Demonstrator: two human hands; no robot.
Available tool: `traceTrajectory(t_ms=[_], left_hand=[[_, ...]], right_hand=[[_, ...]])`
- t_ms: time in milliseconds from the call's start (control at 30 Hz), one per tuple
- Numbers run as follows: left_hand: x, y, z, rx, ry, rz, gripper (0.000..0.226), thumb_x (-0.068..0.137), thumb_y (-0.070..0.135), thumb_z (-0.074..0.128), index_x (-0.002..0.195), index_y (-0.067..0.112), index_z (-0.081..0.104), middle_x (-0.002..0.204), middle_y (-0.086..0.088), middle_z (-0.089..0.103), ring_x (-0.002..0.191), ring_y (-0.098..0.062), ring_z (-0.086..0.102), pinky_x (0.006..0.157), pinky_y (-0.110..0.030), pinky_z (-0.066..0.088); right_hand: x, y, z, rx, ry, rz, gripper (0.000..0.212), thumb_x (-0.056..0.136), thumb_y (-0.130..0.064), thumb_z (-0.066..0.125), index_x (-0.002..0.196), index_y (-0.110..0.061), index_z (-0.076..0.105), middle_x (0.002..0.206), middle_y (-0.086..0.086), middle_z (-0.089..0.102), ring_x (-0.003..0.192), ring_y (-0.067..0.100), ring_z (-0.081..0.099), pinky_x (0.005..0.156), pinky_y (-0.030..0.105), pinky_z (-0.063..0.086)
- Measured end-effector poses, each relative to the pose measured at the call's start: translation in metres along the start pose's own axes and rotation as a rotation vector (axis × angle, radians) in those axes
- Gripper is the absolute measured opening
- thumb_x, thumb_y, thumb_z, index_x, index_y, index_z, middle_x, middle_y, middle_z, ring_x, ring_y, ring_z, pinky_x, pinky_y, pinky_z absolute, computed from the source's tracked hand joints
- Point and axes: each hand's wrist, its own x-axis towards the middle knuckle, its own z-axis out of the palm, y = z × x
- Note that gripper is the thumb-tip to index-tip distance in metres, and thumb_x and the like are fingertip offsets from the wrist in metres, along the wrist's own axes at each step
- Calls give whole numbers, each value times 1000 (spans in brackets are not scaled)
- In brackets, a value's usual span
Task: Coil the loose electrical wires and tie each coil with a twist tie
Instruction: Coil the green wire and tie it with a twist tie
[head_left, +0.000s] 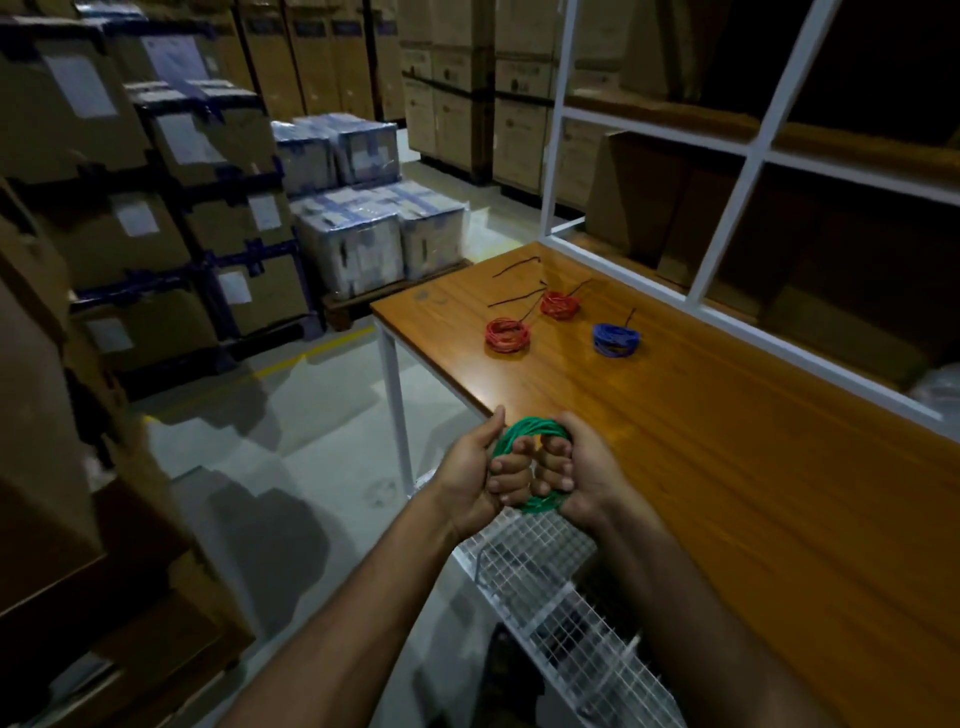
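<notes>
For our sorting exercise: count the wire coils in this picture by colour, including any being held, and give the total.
Red coils: 2, one nearer the table's left edge, one further back
Blue coil: 1, on the table
Green coil: 1, held by the left hand and the right hand
Total: 4 coils

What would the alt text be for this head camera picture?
Both hands, left hand and right hand, grip a green wire coil at the edge of a wooden table. Farther along lie two red coils and a blue coil.
</notes>
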Motion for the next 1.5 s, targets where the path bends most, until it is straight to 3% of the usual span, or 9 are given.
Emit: traceTrajectory(t_ms=[400, 633, 767, 833, 967, 1033, 1167, 1333, 1500], left_hand=[[180, 168, -71, 316, 467, 197, 42, 105, 34, 44, 73, 7, 49, 45, 3, 24, 33, -7, 17, 36, -17, 13], [241, 239, -113, 312, 568, 263, 39, 105, 27, 42, 71, 8, 46, 43, 5, 24, 32, -7, 16, 34, -14, 16], [260, 267, -138, 273, 576, 223, 40, 107, 26, 37, 76, 4, 49, 43, 6, 22, 31, -6, 15, 33, -14, 15], [267, 278, -148, 259, 575, 203, 37, 108, 25, 35, 81, 5, 51, 44, 6, 22, 32, -6, 15, 33, -14, 15], [280, 296, -171, 218, 575, 176, 23, 107, 20, 33, 87, 16, 45, 50, 4, 19, 34, -7, 14, 33, -14, 15], [285, 301, -179, 217, 583, 171, 23, 107, 19, 36, 85, 17, 40, 52, 3, 18, 34, -7, 13, 32, -13, 17], [288, 304, -184, 236, 574, 203, 27, 106, 19, 41, 81, 21, 31, 57, 0, 18, 35, -7, 14, 33, -13, 18], [279, 303, -179, 202, 516, 228, 27, 106, 25, 44, 82, 22, 31, 59, 0, 16, 35, -7, 14, 32, -13, 18], [259, 300, -164, 174, 501, 253, 20, 106, 23, 41, 89, 20, 32, 49, 5, 19, 33, -5, 15, 33, -12, 17]], right_hand=[[227, -86, 62, 131, -33, -6, 64, 102, -37, 42, 41, -19, 41, 35, -2, 33, 30, 11, 32, 39, 21, 33], [332, -141, 78, -457, -9, -75, 55, 106, -40, 36, 76, -5, 65, 69, 11, 66, 56, 21, 60, 53, 27, 46], [394, -171, 66, -1458, 389, -479, 43, 104, -33, 42, 93, -1, 69, 92, 17, 70, 92, 34, 65, 76, 36, 47], [417, -170, 61, -1829, 415, -421, 41, 105, -31, 38, 107, -1, 66, 109, 17, 65, 109, 34, 58, 92, 37, 44], [445, -136, 58, -2164, 345, -215, 51, 105, -40, 36, 131, 0, 53, 136, 18, 54, 131, 34, 42, 116, 43, 27], [440, -125, 56, -2151, 278, -329, 42, 103, -29, 45, 131, 1, 53, 137, 19, 50, 134, 35, 40, 116, 39, 27], [417, -126, 52, -1870, 78, -568, 25, 94, -12, 55, 117, -9, 63, 127, 8, 57, 120, 24, 54, 90, 25, 42], [446, -173, 44, -1746, 588, -588, 28, 102, -19, 47, 121, -3, 59, 120, 13, 60, 105, 25, 60, 81, 28, 48], [482, -189, 35, -1783, 614, -331, 23, 96, -8, 54, 114, 4, 62, 114, 22, 62, 95, 31, 67, 71, 32, 54]])
